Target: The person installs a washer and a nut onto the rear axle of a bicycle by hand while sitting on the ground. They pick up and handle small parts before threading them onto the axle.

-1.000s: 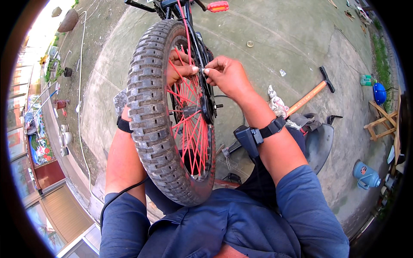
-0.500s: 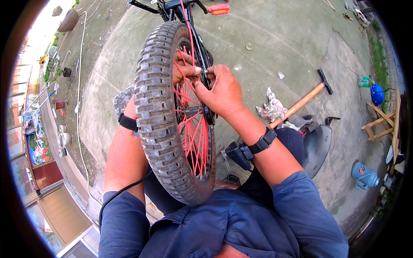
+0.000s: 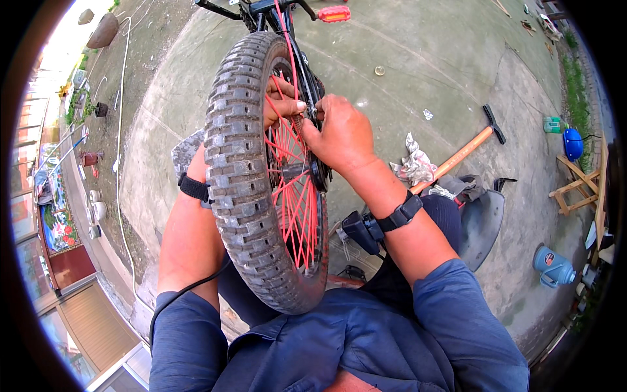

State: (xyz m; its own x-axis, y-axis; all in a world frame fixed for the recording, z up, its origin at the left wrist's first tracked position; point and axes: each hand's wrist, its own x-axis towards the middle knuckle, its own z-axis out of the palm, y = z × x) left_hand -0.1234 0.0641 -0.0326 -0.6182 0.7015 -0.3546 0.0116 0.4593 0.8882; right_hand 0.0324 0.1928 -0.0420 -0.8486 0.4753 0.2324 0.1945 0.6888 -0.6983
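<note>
A bicycle wheel [image 3: 241, 170] with a chunky black knobbly tyre stands upright between my arms, close to my body. Thin red spokes [image 3: 295, 225] fill its rim. My left hand [image 3: 282, 108] reaches in from the left behind the tyre, and its fingers show between the spokes, bent toward the black frame tube. Opposite it, my right hand [image 3: 339, 130] is closed at the frame and chain side of the wheel, fingertips pinched there. Both sets of fingertips nearly meet; whatever small part lies between them is too hidden to name. A red cable [image 3: 285, 26] runs down past them.
A red pedal [image 3: 334, 14] sticks out at the top. On the right lie a wooden-handled shovel [image 3: 464, 153], a crumpled rag [image 3: 416, 163] and a dark cloth. Farther right stand a blue thermos [image 3: 554, 266], a blue helmet [image 3: 573, 144] and a wooden stool [image 3: 575, 186].
My right hand has shifted slightly to the right, its fingers still bunched at the frame. The left hand stays nearly in place among the spokes.
</note>
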